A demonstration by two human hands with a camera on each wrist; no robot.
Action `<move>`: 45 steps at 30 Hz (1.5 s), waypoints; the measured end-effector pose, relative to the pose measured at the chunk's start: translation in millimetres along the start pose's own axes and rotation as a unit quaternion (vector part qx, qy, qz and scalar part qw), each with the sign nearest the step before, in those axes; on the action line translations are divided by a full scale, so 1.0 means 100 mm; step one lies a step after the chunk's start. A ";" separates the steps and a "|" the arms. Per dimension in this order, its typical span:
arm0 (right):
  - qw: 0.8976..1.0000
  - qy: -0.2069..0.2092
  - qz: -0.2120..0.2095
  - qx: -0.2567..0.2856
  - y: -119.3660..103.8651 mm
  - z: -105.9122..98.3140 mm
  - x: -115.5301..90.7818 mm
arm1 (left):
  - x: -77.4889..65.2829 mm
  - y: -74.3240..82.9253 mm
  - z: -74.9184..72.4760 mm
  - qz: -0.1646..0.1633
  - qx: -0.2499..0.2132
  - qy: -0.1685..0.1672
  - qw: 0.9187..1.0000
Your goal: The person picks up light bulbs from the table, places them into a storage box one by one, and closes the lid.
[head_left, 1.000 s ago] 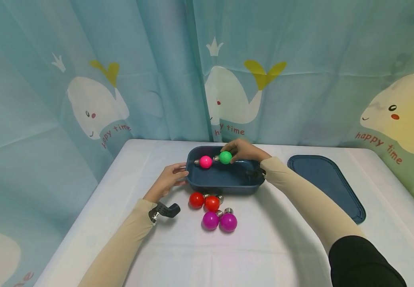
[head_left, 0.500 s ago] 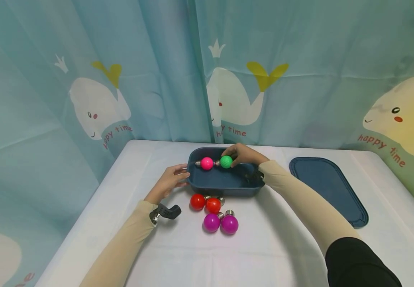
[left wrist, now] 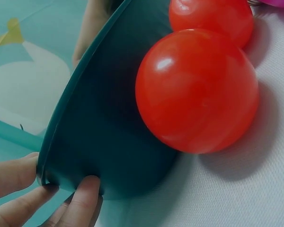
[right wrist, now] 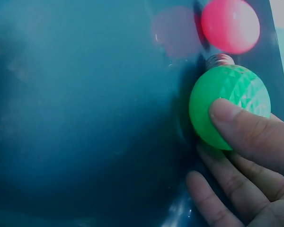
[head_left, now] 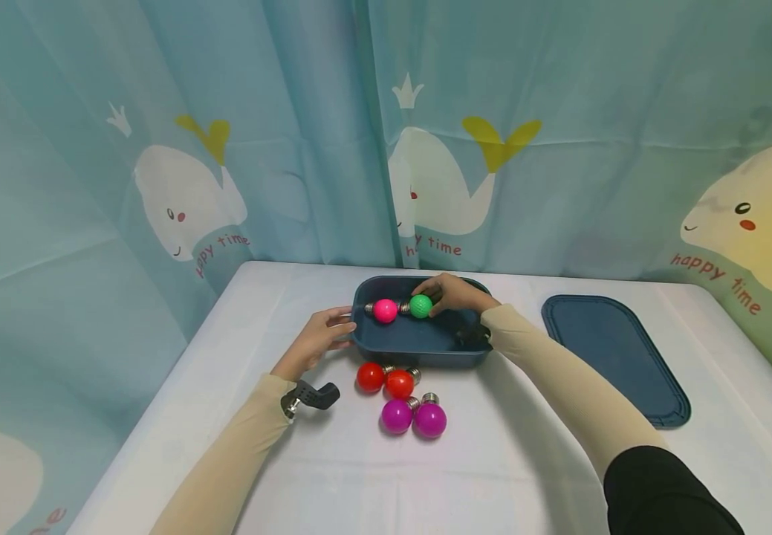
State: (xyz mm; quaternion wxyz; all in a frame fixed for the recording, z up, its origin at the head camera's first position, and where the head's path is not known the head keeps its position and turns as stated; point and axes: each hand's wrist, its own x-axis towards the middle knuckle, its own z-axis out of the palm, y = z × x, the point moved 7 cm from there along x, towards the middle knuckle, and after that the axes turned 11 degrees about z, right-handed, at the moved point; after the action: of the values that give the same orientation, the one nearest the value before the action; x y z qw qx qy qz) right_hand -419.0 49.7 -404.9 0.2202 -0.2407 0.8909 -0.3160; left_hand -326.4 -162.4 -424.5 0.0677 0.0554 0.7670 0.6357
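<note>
A deep dark blue box (head_left: 419, 346) stands near the back of the table. My left hand (head_left: 315, 338) touches its left end with spread, fairly straight fingers; in the left wrist view the fingertips (left wrist: 87, 187) lie against the outside wall and rim. Inside the box, my right hand (head_left: 455, 293) holds a green faceted light bulb (right wrist: 227, 90), thumb on top and fingers beside it. The bulb's screw base points left, towards a pink light bulb (head_left: 386, 310) lying in the box. Part of the green bulb is hidden by the thumb.
Two red light bulbs (head_left: 370, 377) lie just in front of the box, one close to its wall. Two purple light bulbs (head_left: 430, 420) lie nearer. A flat dark blue lid (head_left: 613, 349) is at the right, partly behind the right sleeve. A curtain (head_left: 305, 148) hangs behind.
My right hand has lowered the green bulb slightly into the box, beside the pink one. My left hand stays at the box's left end. The whole view shifts a little.
</note>
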 end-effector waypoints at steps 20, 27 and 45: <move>0.999 -0.021 0.029 0.026 0.05 -0.19 -0.17 | 0.00 0.02 0.00 0.002 0.004 -0.001 1.000; 0.999 -0.006 0.016 0.031 -0.07 -0.35 -0.42 | -0.01 0.03 0.01 0.003 0.004 -0.004 1.000; 0.996 0.039 -0.075 -0.028 -0.58 -0.32 -1.24 | 0.00 0.03 0.00 0.000 0.014 -0.003 1.000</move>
State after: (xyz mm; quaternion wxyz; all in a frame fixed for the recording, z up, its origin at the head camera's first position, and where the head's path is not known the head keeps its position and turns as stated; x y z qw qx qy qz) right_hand -322.2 94.8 -313.9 0.1545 -0.3000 0.8868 -0.3158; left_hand -326.3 -161.8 -421.7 0.0689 0.0579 0.7757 0.6246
